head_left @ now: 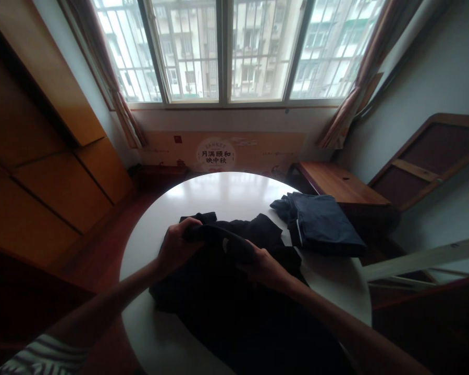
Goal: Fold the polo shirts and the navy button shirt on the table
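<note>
A black garment (226, 291) lies spread over the near half of a round white table (226, 192). My left hand (175, 247) grips a bunched fold of it at the left. My right hand (263, 265) is closed on the same cloth near its middle, where a small pale mark shows. A dark blue folded garment (322, 224) rests on the table's right side, apart from both hands.
A wooden desk (336, 185) stands behind the table at the right, with a wooden frame (430, 161) leaning on the wall. Wooden cabinets (50, 172) fill the left. A large window (226, 49) with curtains is ahead. A pale slat (422, 258) crosses the right.
</note>
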The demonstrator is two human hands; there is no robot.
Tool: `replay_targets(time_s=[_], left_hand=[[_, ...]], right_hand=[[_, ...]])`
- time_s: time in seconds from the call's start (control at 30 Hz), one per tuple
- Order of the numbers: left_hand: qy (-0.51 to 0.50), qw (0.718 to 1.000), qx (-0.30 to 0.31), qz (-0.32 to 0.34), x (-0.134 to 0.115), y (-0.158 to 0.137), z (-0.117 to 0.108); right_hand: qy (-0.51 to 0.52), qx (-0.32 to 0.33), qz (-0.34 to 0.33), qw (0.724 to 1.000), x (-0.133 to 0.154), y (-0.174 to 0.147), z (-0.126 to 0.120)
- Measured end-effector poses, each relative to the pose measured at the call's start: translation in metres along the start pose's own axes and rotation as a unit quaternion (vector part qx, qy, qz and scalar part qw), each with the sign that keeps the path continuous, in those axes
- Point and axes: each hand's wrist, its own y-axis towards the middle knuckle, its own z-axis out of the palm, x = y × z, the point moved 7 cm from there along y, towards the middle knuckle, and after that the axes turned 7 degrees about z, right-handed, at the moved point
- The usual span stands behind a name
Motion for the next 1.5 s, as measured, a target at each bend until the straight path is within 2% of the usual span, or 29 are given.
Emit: replay_targets(time_s=[0.13,0.23,0.33,0.4,0.47,0.57,0.7,0.77,0.83,0.87,0.93,0.97,1.0,1.07,1.13,1.2,1.27,1.37,1.5], left_hand=[[0.013,0.997,0.043,0.068,-0.014,0.004,-0.002],[0.016,0.996,0.049,0.074,-0.011,0.002,-0.013],[0.025,0.998,0.056,0.034,0.007,-0.004,-0.019],[0.035,0.998,0.055,0.003,0.024,-0.003,-0.018],[0.051,0.998,0.037,-0.014,0.041,0.010,-0.013],[0.085,0.996,-0.015,-0.015,0.068,0.063,-0.001],[0.097,0.992,-0.074,-0.017,0.100,0.168,0.015],[0.099,0.992,-0.080,-0.001,0.106,0.207,0.024],[0.097,0.994,-0.048,0.022,0.104,0.220,0.039],[0.095,0.995,-0.027,0.030,0.099,0.215,0.047],[0.094,0.994,0.017,0.048,0.082,0.182,0.061],[0.093,0.994,0.035,0.055,0.070,0.155,0.065],[0.093,0.988,0.083,0.086,0.054,0.123,0.072],[0.086,0.971,0.181,0.129,0.019,0.050,0.080],[0.102,0.956,0.240,0.134,-0.010,-0.019,0.074],[0.113,0.940,0.285,0.147,-0.032,-0.075,0.063],[0.133,0.935,0.291,0.153,-0.043,-0.111,0.049],[0.178,0.943,0.249,0.133,-0.036,-0.136,0.028],[0.240,0.949,0.176,0.101,-0.011,-0.147,0.006]], right_hand=[[0.059,-0.101,-0.055,0.992,0.011,0.006,-0.032],[0.037,-0.103,-0.085,0.990,0.020,-0.003,-0.056],[0.009,-0.088,-0.088,0.992,0.022,-0.010,-0.067],[-0.012,-0.113,-0.102,0.988,0.027,-0.005,-0.077],[-0.039,-0.158,-0.131,0.978,0.040,0.013,-0.093],[-0.071,-0.228,-0.178,0.955,0.072,0.064,-0.133],[-0.105,-0.308,-0.188,0.927,0.118,0.144,-0.196],[-0.148,-0.325,-0.164,0.920,0.130,0.169,-0.209],[-0.177,-0.317,-0.144,0.921,0.127,0.173,-0.202],[-0.182,-0.306,-0.140,0.924,0.121,0.166,-0.191],[-0.204,-0.262,-0.148,0.932,0.101,0.136,-0.156],[-0.219,-0.231,-0.156,0.935,0.088,0.114,-0.134],[-0.268,-0.168,-0.180,0.932,0.076,0.089,-0.106],[-0.339,-0.083,-0.200,0.915,0.050,0.029,-0.058],[-0.366,-0.058,-0.199,0.907,0.027,-0.030,-0.028],[-0.392,-0.052,-0.196,0.898,0.009,-0.078,-0.010],[-0.416,-0.063,-0.198,0.886,-0.006,-0.110,-0.001],[-0.453,-0.110,-0.223,0.856,-0.024,-0.133,0.000],[-0.476,-0.180,-0.256,0.822,-0.034,-0.137,-0.007]])
